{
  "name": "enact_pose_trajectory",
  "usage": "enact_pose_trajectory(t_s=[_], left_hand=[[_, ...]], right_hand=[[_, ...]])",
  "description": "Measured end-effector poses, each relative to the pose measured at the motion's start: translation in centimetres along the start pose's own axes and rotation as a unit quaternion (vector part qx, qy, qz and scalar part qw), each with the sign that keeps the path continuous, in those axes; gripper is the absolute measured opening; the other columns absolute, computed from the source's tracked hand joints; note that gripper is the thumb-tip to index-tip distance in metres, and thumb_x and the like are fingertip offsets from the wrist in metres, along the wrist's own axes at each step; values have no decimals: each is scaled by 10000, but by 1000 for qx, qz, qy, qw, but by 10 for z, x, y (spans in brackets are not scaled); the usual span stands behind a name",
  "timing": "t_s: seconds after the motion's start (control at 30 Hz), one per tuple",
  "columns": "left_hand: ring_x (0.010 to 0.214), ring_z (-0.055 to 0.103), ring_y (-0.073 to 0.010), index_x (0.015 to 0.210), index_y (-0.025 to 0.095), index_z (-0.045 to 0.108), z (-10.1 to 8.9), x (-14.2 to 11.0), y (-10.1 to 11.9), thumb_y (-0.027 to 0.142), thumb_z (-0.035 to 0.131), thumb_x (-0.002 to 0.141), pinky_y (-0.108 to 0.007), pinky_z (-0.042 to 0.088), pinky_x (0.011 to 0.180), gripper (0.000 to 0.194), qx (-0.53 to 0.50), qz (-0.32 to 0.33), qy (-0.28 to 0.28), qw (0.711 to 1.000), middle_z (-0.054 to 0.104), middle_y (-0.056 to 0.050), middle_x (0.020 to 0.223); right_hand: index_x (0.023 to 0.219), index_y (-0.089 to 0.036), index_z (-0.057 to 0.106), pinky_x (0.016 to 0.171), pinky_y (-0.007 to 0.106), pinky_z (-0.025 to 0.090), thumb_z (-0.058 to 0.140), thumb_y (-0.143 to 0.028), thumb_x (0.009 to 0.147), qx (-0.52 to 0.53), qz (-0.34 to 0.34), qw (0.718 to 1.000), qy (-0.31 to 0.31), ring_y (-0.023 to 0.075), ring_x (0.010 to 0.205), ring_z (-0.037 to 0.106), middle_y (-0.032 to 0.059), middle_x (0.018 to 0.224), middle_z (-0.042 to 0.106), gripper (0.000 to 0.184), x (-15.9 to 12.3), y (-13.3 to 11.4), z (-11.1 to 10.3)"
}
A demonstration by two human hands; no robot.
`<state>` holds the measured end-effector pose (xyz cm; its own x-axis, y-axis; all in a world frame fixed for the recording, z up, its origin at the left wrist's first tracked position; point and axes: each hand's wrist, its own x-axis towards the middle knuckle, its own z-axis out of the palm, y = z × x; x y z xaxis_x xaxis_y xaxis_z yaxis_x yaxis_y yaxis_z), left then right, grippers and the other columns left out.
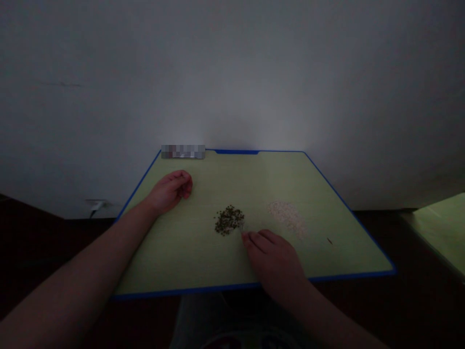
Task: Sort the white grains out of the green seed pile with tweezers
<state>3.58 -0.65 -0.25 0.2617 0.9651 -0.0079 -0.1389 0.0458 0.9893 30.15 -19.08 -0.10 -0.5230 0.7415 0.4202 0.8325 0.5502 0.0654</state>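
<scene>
My right hand [273,257] pinches thin metal tweezers [242,227], their tips at the right edge of a small pile of dark beans or seeds [228,219]. The pile is spread loosely on the pale yellow-green tabletop [232,184]. Right of it and beyond my right hand lies a scattered patch of whitish grains [286,216]. My left hand [172,191] rests on the table at the left with its fingers curled in, apart from both piles; nothing shows in it.
The table has a blue rim [345,211] and stands against a grey wall [232,72]. A blurred-out flat object [183,151] lies at the far left corner. One thin dark sliver [330,240] lies at the right. A plug [97,206] sits low on the wall.
</scene>
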Motion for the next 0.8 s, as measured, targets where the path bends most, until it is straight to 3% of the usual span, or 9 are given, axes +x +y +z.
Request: enact_pose_trajectory(t_s=[0.17,0.3,0.53,0.8], left_hand=[[433,488,-86,674,183,555,-1,1,-2,315,660,727,-208,344,408,178,-11,1,-9,1000,565,20,528],[431,487,-84,672,180,558,-1,1,-3,318,666,724,-204,334,401,183,-16,-2,-7,1000,565,21,524],[437,488,-82,681,178,552,0,0,0,308,657,728,-201,335,403,174,-10,2,-5,1000,562,21,533],[432,491,-82,676,179,543,0,-1,0,334,659,736,-198,332,396,203,-9,-5,-4,1000,561,24,534]], right_hand=[[1110,-87,686,692,335,557,617,-22,794,-30,53,997,-36,236,826,643,106,956,741,330,-1,13,1],[1096,-117,701,724,341,558,572,-57,839,-40,104,994,-21,229,833,647,94,979,748,293,-6,24,-2],[1097,-79,695,713,329,548,594,-41,821,-6,55,998,28,227,819,641,106,952,746,296,6,13,3],[1103,-103,698,717,328,550,603,-42,817,-25,84,996,-17,230,835,644,88,973,749,307,8,23,6]])
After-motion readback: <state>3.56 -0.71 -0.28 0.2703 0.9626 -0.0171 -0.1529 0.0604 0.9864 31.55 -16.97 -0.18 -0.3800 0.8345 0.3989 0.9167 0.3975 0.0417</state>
